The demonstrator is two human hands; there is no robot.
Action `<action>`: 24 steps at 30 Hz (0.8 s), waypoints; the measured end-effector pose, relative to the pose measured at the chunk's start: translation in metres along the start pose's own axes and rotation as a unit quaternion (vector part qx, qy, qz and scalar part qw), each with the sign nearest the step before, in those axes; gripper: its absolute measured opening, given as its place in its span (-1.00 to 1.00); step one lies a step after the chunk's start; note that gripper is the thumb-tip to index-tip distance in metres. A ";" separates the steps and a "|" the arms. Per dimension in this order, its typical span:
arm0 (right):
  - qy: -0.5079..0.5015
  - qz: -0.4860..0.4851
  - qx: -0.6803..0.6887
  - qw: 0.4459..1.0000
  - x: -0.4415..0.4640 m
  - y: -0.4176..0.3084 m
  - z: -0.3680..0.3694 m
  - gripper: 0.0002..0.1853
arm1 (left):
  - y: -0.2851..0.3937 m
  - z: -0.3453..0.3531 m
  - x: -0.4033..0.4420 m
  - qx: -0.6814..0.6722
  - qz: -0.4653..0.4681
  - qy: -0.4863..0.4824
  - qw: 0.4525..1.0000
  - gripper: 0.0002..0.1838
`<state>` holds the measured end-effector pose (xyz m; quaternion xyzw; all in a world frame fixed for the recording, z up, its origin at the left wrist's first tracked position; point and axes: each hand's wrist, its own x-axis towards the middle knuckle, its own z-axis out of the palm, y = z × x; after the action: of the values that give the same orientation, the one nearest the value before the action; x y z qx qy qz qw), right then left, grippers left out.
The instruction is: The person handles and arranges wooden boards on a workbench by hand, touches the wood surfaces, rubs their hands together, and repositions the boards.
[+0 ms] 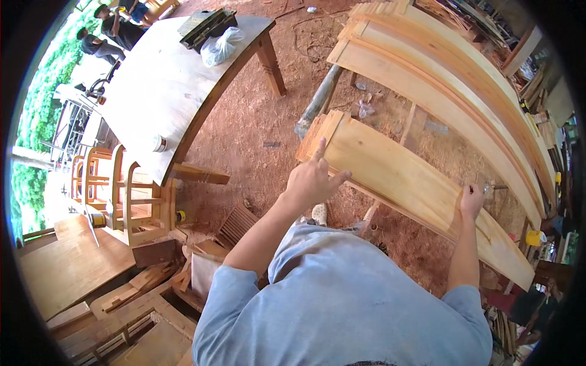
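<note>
Across the near side of the work stand lies a long pale wooden board (390, 157), running from the middle of the head view to the lower right. Over its left end, my left hand (310, 182) has the index finger stretched out and the thumb spread, and it holds nothing. That fingertip reaches close to a thin strip (337, 127) lying across the board end. Farther right, my right hand (471, 201) is closed at the board's far edge, fingers curled over it. What lies under those fingers is partly hidden.
Several long planks (427, 67) rest beyond the board on supports. A large table (165, 79) on the left carries a toolbox (207, 29) and a plastic bag (221, 47). Wooden chair frames (125, 195) and scrap wood stand lower left. People (125, 27) are at the far left.
</note>
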<state>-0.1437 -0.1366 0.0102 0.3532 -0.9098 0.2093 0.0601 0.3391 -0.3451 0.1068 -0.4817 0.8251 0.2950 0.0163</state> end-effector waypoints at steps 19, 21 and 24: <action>-0.038 0.039 0.027 0.998 -0.003 -0.020 -0.005 -0.67 | 0.028 0.006 0.095 0.166 0.039 -0.032 0.985 0.15; -0.014 0.024 0.021 0.999 0.002 -0.003 0.005 -0.70 | 0.025 0.010 0.096 0.191 0.029 -0.055 0.980 0.16; 0.006 0.007 0.055 0.998 0.005 0.011 0.016 -0.71 | 0.023 0.014 0.089 0.223 0.037 -0.051 0.973 0.17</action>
<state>-0.1545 -0.1396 -0.0070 0.3482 -0.8991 0.2616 0.0448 0.2690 -0.3998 0.0783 -0.4197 0.8851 0.1286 0.1546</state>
